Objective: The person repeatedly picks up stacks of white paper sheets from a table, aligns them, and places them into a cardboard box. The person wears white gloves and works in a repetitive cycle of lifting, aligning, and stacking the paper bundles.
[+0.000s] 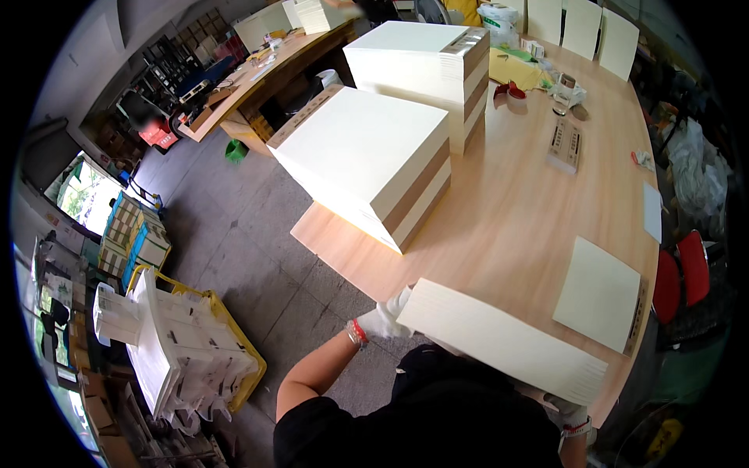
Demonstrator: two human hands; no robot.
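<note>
In white gloves, my two hands hold a thick stack of cream-coloured sheets at the table's near edge, close against my body. My left hand grips its left end, with the fingers partly behind the stack. Under the right end is my right hand, its fingers mostly hidden by the sheets. To the right of the stack, a flat cream sheet lies on the table with a brown printed strip along one side. Farther off stand two tall piles of large white sheets, a nearer pile and a farther pile.
The wood-topped table carries a small bundle of brown printed strips and a red tape dispenser. Left on the floor, wrapped white stacks sit on a yellow-edged cart. Red chairs stand at the right. Another workbench is behind.
</note>
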